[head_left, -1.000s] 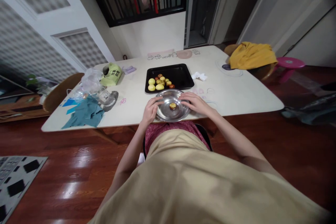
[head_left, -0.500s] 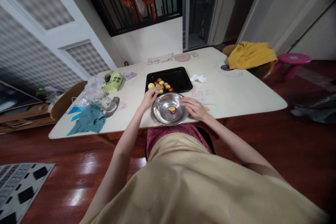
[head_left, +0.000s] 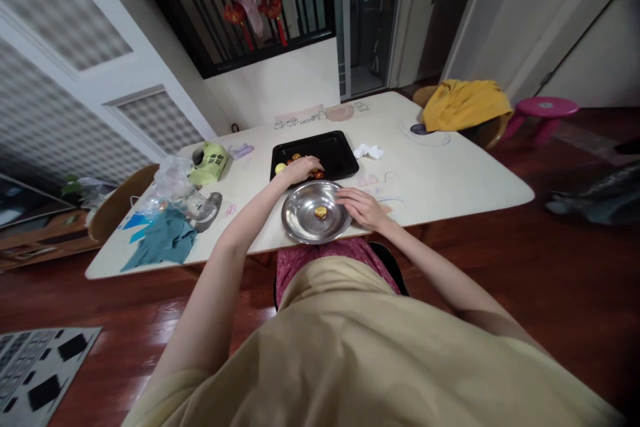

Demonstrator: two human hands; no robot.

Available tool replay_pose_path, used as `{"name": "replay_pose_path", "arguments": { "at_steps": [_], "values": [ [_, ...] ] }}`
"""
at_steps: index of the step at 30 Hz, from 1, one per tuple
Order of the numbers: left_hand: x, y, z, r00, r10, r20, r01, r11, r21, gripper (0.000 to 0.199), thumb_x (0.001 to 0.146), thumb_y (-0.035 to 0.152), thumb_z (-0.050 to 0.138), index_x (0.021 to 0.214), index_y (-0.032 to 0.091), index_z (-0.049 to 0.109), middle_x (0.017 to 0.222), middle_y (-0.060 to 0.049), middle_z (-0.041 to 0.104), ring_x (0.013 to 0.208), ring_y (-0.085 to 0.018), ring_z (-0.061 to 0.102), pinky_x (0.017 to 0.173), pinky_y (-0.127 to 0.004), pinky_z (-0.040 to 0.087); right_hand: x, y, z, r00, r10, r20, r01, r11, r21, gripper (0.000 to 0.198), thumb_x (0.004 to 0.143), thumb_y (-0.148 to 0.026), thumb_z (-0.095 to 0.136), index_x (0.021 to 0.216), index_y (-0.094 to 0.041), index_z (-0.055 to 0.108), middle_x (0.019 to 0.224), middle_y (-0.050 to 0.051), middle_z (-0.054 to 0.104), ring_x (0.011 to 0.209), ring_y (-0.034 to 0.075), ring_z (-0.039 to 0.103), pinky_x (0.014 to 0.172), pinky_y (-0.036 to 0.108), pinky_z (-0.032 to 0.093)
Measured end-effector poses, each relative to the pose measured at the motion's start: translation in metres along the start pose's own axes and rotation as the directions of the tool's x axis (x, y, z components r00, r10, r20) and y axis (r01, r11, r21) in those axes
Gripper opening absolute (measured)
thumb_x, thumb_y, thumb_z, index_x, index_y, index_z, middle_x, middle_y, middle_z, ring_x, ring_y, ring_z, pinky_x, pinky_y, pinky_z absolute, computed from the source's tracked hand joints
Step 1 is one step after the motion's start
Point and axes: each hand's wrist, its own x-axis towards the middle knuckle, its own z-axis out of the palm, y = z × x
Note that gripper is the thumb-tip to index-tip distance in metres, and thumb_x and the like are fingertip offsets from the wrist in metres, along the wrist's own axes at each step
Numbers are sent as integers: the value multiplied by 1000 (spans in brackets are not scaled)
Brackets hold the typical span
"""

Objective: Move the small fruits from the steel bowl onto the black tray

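Observation:
In the black tray [head_left: 340,159] lie several small round fruits, yellow and reddish brown, partly covered by my left hand [head_left: 303,168]. That hand is over them with its fingers reaching forward and slightly bent, and no fruit shows lifted in it. A steel bowl [head_left: 300,221] stands in front of the tray at the table's near edge. One yellow-brown piece [head_left: 321,212], seemingly fruit, rests inside. My right hand [head_left: 366,208] is at the bowl's right rim, fingers stretched out over it and holding nothing visible.
On the white table [head_left: 450,173] a crumpled white tissue [head_left: 369,151] lies right of the tray. To the left are a green bag [head_left: 211,163], clear plastic [head_left: 173,173] and a teal cloth [head_left: 167,237]. A yellow garment [head_left: 465,105] hangs over a chair, near a pink stool [head_left: 545,108].
My left hand has moved from the bowl's left rim forward and right, over the fruits in the tray. My right hand stays by the bowl. The whole view has shifted slightly.

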Motion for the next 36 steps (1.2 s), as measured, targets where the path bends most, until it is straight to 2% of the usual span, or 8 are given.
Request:
{"name": "replay_pose_path", "arguments": {
  "at_steps": [4,10,14,19,24,28,32,36],
  "values": [
    [3,-3,0,998,19,64,-22,999,49,43,75,4,76,115,22,82,117,-13,79,121,-32,69,109,-49,55,1,-1,0,1000,21,7,-21,1000,-9,45,110,-36,34,119,-21,76,131,14,74,133,28,64,113,54,54],
    [-1,5,2,1000,19,17,-19,1000,-1,36,80,12,76,115,20,81,115,-14,78,114,-31,70,104,-45,56,0,1,1,1000,3,-8,-3,1000,-27,45,111,-35,35,119,-20,76,130,14,74,132,27,64,112,53,55],
    [-5,14,0,999,-25,20,24,999,36,36,83,14,75,119,18,77,119,-14,76,116,-31,68,104,-44,54,-1,5,3,995,-64,-71,61,997,-38,44,111,-35,36,117,-20,76,125,13,76,127,28,67,107,53,58],
    [-12,31,-11,991,-98,-90,103,993,54,36,85,20,77,121,16,72,122,-14,74,118,-31,66,106,-45,52,-1,8,6,985,-118,-129,113,993,-46,40,111,-34,38,116,-22,77,120,12,77,123,28,69,102,53,61],
    [-31,68,-31,946,-138,-292,162,985,61,35,89,26,76,122,18,69,120,-11,75,115,-29,66,103,-44,52,-2,9,8,982,-125,-142,119,992,-52,40,111,-34,39,114,-23,77,120,12,77,123,28,69,103,53,61],
    [-57,109,-40,921,-165,-354,193,980,44,35,91,30,76,123,20,69,120,-10,75,113,-28,68,104,-43,52,-1,9,9,980,-124,-156,118,992,-46,40,111,-34,39,114,-22,77,119,12,78,123,28,70,102,52,61],
    [-84,143,-35,934,-201,-295,220,975,34,33,91,29,75,121,20,70,120,-10,75,113,-28,69,101,-41,54,-1,10,9,980,-132,-148,125,991,-51,41,111,-34,38,114,-22,77,120,12,77,122,29,69,103,53,60],
    [-104,163,-27,940,-275,-202,294,953,71,31,89,25,74,120,20,71,116,-10,75,108,-28,70,93,-38,57,-2,12,9,983,-128,-132,123,991,-48,42,111,-35,37,113,-23,78,120,12,77,123,29,69,103,53,60]
  ]
}}
